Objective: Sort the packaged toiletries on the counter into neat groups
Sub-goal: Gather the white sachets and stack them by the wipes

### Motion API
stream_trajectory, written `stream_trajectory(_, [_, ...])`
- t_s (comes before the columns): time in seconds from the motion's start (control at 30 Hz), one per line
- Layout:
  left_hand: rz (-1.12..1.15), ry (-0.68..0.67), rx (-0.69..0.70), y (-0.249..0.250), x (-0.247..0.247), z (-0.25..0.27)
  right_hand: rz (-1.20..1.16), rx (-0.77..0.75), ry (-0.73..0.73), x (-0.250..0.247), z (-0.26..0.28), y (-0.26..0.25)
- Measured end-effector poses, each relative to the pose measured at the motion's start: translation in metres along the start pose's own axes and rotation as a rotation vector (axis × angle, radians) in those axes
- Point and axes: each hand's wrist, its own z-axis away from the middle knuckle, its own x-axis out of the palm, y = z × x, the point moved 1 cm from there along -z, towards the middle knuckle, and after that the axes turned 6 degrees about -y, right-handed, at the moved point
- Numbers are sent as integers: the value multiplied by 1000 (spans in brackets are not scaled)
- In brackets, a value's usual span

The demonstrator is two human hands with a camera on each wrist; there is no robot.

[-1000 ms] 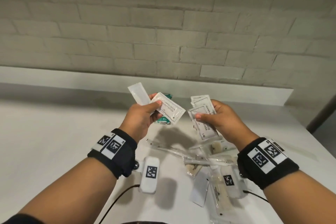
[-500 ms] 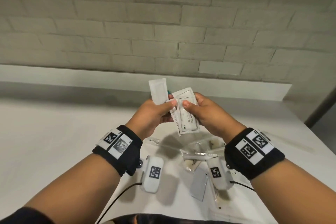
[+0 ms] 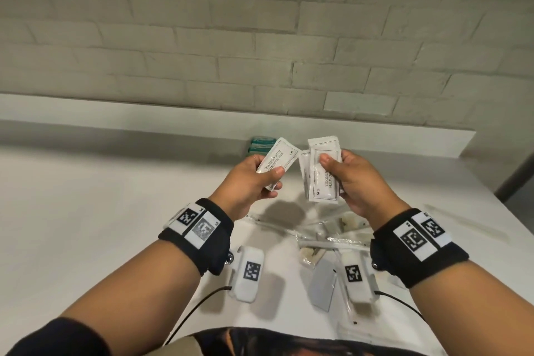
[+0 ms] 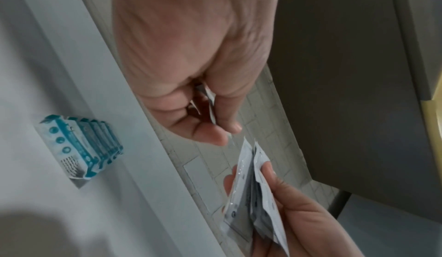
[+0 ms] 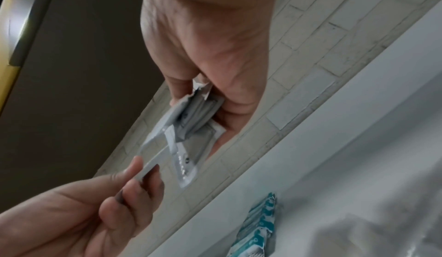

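My left hand pinches one white shampoo sachet between thumb and fingers, above the counter. Close to its right, my right hand grips a bunch of several white sachets, fanned and upright. The left wrist view shows the left hand nipping the thin sachet edge, with the right hand's bunch below it. In the right wrist view the right hand clasps the bunch. A stack of teal packets lies at the back of the counter.
A loose heap of clear-wrapped toiletries lies on the white counter under my hands. A grey sachet sits nearer me. A raised ledge and a brick wall close off the back. The counter edge falls away at the right.
My hands met in the middle and have parted a little. The left hand held two sachets a second ago and now holds one. The teal stack has come into view.
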Motion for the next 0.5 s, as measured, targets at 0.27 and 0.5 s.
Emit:
stream_trajectory(0.27, [-468,7,58,7,-3,0,33,-98,25,-8,5,-12])
stream_trajectory(0.5, [-621,-207,62,21,-3,-10,350,-44,-288,18,3,-40])
